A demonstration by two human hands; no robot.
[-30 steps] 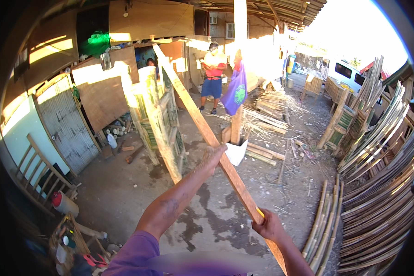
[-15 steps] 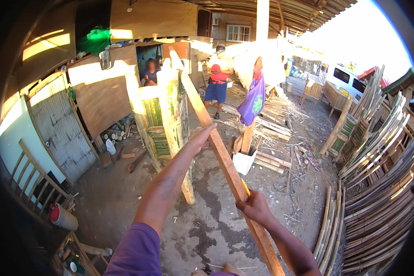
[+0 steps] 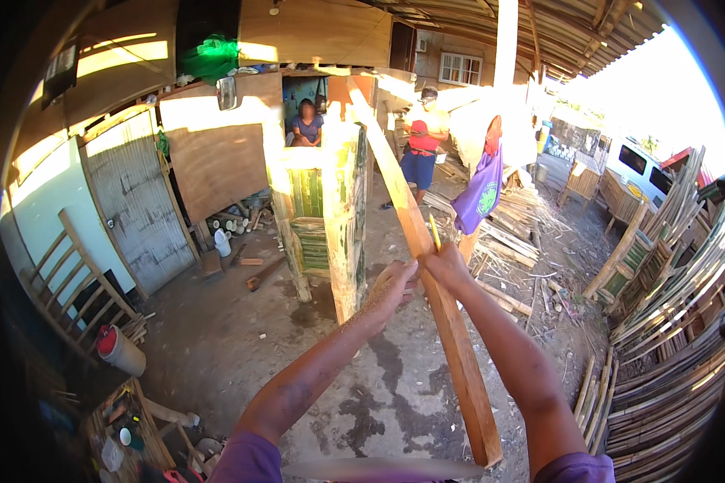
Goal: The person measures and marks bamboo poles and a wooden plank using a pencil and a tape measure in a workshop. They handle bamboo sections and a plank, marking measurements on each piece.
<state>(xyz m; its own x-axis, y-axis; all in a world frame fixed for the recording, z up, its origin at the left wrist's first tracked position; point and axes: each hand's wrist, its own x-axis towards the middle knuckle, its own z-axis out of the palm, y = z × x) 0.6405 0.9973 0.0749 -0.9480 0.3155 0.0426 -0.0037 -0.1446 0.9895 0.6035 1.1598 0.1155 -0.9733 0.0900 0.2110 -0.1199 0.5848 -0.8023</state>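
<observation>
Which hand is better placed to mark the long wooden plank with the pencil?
Probably the right hand: it holds the yellow pencil and rests against the long wooden plank. The left hand grips the plank from the other side and holds no tool.

Both hands (image 3: 420,278) raised, fingers curled

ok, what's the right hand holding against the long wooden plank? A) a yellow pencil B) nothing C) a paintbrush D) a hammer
A: the right hand grips a thin yellow pencil sticking up from its fingers, right against the plank, while the left hand rests on the plank's other side.
</observation>
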